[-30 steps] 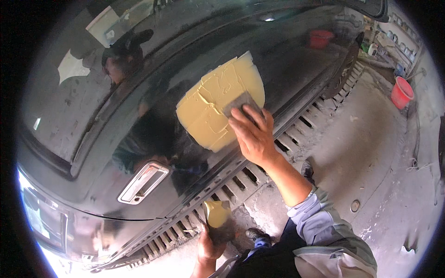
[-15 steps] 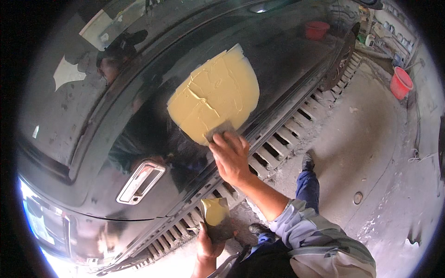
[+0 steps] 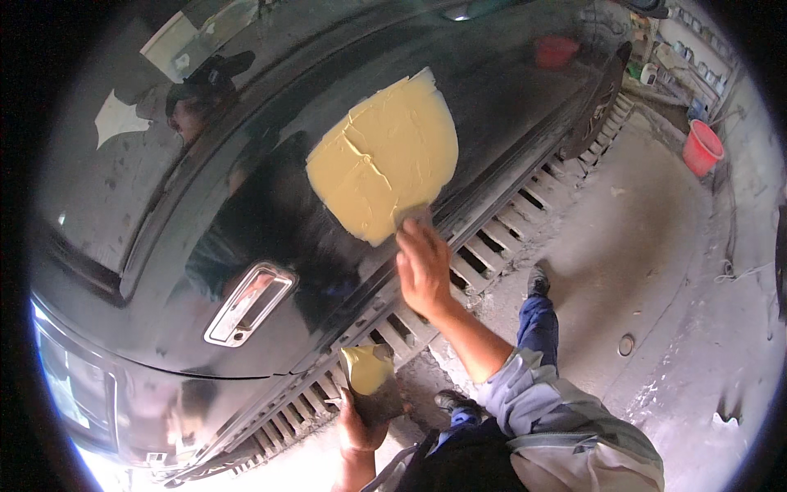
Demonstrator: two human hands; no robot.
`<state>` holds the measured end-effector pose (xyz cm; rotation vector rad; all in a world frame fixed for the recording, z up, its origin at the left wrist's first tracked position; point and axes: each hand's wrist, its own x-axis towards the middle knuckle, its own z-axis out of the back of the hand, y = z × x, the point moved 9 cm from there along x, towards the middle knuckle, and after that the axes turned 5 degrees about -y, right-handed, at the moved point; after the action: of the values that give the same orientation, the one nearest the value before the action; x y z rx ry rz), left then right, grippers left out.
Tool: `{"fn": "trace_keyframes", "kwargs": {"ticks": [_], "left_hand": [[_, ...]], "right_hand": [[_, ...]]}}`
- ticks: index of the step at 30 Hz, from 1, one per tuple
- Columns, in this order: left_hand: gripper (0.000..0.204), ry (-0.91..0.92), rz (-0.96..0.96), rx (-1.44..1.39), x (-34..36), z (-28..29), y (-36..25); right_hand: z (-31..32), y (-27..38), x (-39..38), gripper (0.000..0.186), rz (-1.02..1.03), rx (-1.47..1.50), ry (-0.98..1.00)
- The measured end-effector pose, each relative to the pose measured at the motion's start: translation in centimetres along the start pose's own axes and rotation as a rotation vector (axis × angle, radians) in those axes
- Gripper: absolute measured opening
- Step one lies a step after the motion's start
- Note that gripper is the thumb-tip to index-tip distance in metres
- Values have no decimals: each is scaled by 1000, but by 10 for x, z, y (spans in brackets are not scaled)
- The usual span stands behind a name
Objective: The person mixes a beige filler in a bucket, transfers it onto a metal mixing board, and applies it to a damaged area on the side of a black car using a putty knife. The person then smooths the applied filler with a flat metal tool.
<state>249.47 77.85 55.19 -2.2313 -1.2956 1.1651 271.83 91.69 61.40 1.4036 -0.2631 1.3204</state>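
Observation:
A broad patch of yellow body filler (image 3: pixel 389 160) covers part of the dark car panel (image 3: pixel 270 205), with raised ridges across its middle. My right hand (image 3: pixel 424 266) is closed on a grey spreader (image 3: pixel 416 215), whose edge meets the patch at its lower right border. Lower down, my left hand (image 3: pixel 361 426) grips a dark flat plate (image 3: pixel 379 402) with a mound of yellow filler (image 3: pixel 367 369) on its upper end. The fingers behind that plate are mostly hidden. A thin light-coloured piece sticks out beside the left thumb.
A chrome door handle (image 3: pixel 251 305) sits on the panel left of the patch. Beneath the car runs a slotted floor grate (image 3: pixel 492 234). A red bucket (image 3: pixel 702 148) stands at the far right, near shelves with cans (image 3: pixel 697 57). My shoes rest on the concrete floor.
My right hand has moved the spreader rightward and slightly up along the patch's lower edge, and the filler there looks smoother. My left hand with the plate has shifted slightly left.

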Motion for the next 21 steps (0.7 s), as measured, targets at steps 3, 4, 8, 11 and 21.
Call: {"fn": "trace_keyframes", "kwargs": {"ticks": [3,4,8,11,21], "left_hand": [[65,21,3,-23,-5,0,-9],[64,17,21,-48,-7,3,-11],[64,158,218,-379,-23,32,-6],[65,357,239,-485,-40,31,-11],[69,348,-40,-435,-127,102,-69]], "right_hand": [[7,21,-32,40,-2,100,106],[14,25,-38,40,-57,206,133],[31,62,-70,42,-673,950,544],[54,134,-61,37,-525,1364,851],[25,259,-76,31,72,960,1154]]}}
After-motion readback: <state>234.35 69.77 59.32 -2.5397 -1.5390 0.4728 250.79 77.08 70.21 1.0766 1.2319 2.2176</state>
